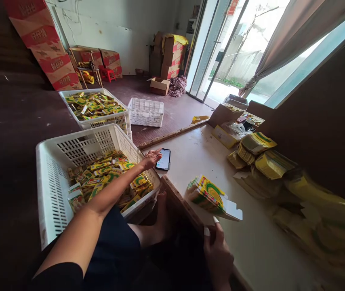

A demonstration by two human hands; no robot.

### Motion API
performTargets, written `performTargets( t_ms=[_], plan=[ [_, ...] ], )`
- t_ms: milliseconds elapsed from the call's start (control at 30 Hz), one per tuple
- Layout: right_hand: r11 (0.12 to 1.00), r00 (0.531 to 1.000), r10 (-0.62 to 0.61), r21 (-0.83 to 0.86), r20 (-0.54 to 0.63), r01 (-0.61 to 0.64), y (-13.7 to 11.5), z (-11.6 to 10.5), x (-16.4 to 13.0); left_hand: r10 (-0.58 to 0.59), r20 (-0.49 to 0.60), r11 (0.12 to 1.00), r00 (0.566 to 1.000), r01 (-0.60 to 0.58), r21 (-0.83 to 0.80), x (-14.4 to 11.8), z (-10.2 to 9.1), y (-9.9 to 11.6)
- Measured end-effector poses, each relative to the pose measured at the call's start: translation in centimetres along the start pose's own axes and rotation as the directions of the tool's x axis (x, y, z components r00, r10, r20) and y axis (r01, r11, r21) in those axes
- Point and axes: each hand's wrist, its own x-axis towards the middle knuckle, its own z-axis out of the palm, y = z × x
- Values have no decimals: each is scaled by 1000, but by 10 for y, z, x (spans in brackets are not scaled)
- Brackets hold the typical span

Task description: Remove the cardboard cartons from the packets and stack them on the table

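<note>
Left hand (pixel 150 158) on phone (pixel 163 159), right hand (pixel 217 250) gripping carton (pixel 211 197).
Looks like a pause mid-folding: left fingers spread open, tapping the phone at the bench's (pixel 196 153) far-left edge. Carton sits at the near edge, flap open. Next, likely left hand back to the carton. Crate (pixel 51 169) tight on the left; bench middle open.

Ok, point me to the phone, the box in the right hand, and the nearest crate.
phone (pixel 163 159), head view, middle of its lit screen.
box (pixel 209 195), head view, yellow printed face.
crate (pixel 49 178), head view, left slotted wall.
right hand (pixel 217 252), head view, back of hand.
</note>
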Motion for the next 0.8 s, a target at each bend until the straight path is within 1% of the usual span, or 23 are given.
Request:
performTargets(
  t_ms=[67, 167, 267, 333, 500, 633, 800],
  plan=[
    [1000, 1000, -5, 19, 4, 5, 2, 1, -1, 0, -16, 1000, 1000, 0, -12, 0, 0, -2],
    [1000, 1000, -9, 26, 11, 8, 3, 2, -1, 4, -45, 999, 999, -6, -38, 1, -8, -5],
    [1000, 1000, -6, -2, -5, 6, 3, 1, -1, -4, -65, 998, 998, 0, -69, 4, -16, -7],
    [999, 1000, 5, -34, -18, -5, 2, 0, -1, -14, -65, 996, 998, 8, -89, 7, -18, -9],
    [999, 1000, -4, -34, -22, 3, 3, 0, 0, -26, -38, 990, 999, 20, -141, 14, -8, -10],
    [999, 1000, 6, -34, 0, -6, 3, -1, 1, -35, -21, 984, 999, 31, -178, 18, 1, -12],
    [997, 998, 43, -66, 38, -41, 2, -4, 1, -48, 0, 975, 999, 47, -217, 22, 2, -16]
  ],
)
